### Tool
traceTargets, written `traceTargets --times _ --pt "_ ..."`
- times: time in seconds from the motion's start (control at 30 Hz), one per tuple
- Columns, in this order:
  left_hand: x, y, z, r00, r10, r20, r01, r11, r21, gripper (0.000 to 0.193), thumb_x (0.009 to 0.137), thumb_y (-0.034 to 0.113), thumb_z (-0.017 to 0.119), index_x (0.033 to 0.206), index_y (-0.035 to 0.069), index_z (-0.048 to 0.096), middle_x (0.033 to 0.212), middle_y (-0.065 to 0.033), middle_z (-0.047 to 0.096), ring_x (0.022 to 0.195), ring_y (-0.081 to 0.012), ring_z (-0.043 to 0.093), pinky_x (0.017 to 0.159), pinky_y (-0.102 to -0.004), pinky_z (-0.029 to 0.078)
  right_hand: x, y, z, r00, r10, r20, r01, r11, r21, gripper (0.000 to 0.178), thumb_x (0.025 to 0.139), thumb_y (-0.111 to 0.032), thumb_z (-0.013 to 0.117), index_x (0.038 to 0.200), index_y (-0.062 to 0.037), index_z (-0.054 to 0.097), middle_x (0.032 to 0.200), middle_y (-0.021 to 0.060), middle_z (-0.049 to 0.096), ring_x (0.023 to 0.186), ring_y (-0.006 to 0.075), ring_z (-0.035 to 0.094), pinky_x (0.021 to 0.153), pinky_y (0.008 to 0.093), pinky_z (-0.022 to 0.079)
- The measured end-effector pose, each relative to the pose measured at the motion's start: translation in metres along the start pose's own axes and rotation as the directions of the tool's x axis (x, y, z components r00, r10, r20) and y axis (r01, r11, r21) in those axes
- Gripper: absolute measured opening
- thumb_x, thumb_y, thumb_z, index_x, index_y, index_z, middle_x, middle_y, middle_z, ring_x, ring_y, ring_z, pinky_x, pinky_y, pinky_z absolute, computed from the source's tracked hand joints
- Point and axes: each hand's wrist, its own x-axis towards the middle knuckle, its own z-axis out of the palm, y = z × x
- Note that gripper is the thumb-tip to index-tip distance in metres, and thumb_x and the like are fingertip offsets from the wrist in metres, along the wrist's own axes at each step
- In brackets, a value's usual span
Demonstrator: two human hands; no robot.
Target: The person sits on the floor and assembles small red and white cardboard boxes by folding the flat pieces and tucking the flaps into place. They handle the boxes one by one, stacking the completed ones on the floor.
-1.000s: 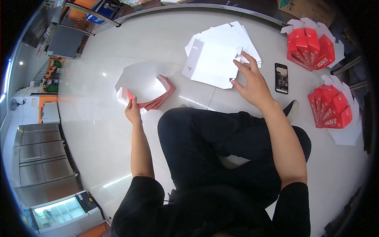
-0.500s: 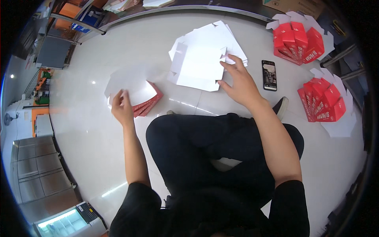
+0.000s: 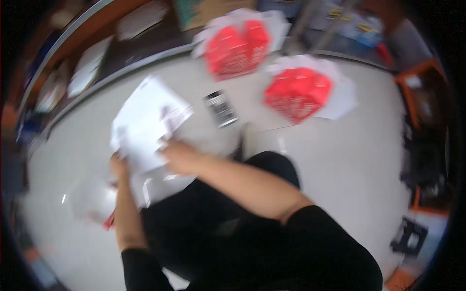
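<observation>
Flat white carton blanks (image 3: 143,123) lie stacked on the floor at the left front, blurred by motion. My left hand (image 3: 119,166) is closed at the left edge of the nearest blank. On its opposite edge my right hand (image 3: 180,156) has its fingertips closed, though their outline is smeared. Beside my left forearm sits a red and white folded carton (image 3: 109,222), partly hidden by the arm and badly blurred.
Two clusters of red cartons with white flaps stand ahead, one red cluster (image 3: 238,51) near the shelf and another (image 3: 298,92) to the right. A phone (image 3: 221,108) lies between them and the blanks. A metal-edged shelf (image 3: 114,68) borders the floor.
The view has swung right, so the floor things appear farther left. My left hand has left the red and white carton and come to the blank's left edge. My right hand stays by its right edge.
</observation>
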Motion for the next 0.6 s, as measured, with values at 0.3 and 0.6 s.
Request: traceTargets --times 0.3,0.6 --pt "0.025 0.085 -0.023 0.999 0.042 0.002 -0.042 0.997 -0.06 0.027 0.081 0.014 0.07 0.103 -0.001 0.072 0.116 -0.0197 0.069 0.096 -0.0358 0.069 0.083 -0.0442 0.055 -0.016 0.005 -0.009 0.995 0.001 -0.103 -0.009 0.997 -0.078 0.036 0.079 -0.02 0.073 0.105 0.0048 0.065 0.121 0.0202 0.052 0.105 0.0365 0.059 0.091 0.047 0.051" --pt "-0.004 0.185 -0.192 0.958 0.281 0.058 -0.241 0.9 -0.363 0.018 0.076 0.001 0.065 0.092 -0.006 0.072 0.131 -0.0198 0.064 0.106 -0.0371 0.067 0.09 -0.0433 0.053 -0.008 0.023 -0.017 0.755 0.332 -0.566 -0.118 0.917 0.381 0.058 0.089 -0.043 0.069 0.123 0.0027 0.058 0.116 0.0224 0.062 0.103 0.0317 0.065 0.083 0.0437 0.053"
